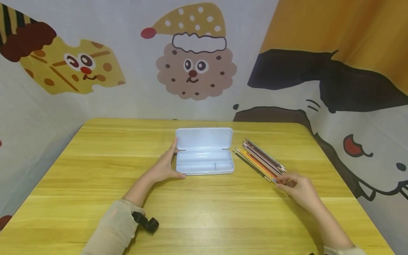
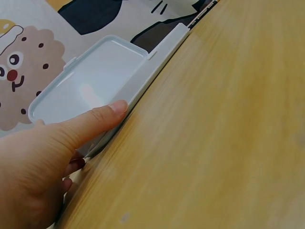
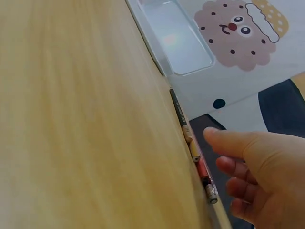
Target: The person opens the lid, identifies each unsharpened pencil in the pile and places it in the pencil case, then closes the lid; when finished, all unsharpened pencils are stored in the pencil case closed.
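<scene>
The left hand (image 1: 164, 168) steadies the open pencil case (image 1: 204, 151) with a loose grip, bracing it while the right hand (image 1: 298, 189), fingers relaxed, reaches the coloured pencils (image 1: 259, 160) on the tabletop (image 1: 95, 170).

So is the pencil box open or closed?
Open. The pencil box lies with its lid tipped back, and the compartments look empty; the pencils lie beside it.
</scene>
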`<control>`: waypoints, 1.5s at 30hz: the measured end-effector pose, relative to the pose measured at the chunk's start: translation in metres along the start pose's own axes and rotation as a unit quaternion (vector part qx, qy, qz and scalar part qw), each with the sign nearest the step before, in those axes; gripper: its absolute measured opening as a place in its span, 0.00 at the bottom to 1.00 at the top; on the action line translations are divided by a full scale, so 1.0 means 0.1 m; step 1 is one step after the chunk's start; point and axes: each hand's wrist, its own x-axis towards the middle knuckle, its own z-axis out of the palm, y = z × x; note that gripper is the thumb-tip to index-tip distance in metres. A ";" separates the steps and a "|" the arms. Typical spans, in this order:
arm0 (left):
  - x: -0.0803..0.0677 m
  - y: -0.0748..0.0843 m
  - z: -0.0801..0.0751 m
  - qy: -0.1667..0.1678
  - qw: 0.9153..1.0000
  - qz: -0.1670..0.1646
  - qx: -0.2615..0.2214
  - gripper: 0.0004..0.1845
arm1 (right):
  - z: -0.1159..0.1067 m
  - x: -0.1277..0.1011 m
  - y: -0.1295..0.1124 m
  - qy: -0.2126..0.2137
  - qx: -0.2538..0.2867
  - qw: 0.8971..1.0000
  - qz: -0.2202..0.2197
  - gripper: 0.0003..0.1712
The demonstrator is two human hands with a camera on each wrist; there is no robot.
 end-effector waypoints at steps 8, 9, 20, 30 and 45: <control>0.00 0.00 0.00 -0.001 1.000 -0.003 -0.002 0.79 | 0.06 -0.07 0.07 0.008 -0.049 0.999 -0.007 0.09; 0.00 -0.01 0.00 0.000 1.000 -0.001 -0.002 0.79 | 0.07 -0.07 0.07 0.012 -0.052 0.998 -0.011 0.09; -0.01 0.00 -0.01 0.002 1.000 -0.004 -0.008 0.79 | 0.14 -0.06 0.10 0.052 -0.097 0.993 -0.038 0.06; -0.01 0.02 -0.01 -0.001 1.000 -0.009 -0.006 0.78 | 0.15 -0.06 0.10 0.077 -0.105 0.991 -0.043 0.03; 0.00 0.00 -0.01 -0.001 1.000 -0.003 -0.002 0.77 | 0.11 -0.06 0.06 0.130 -0.112 0.984 -0.042 0.04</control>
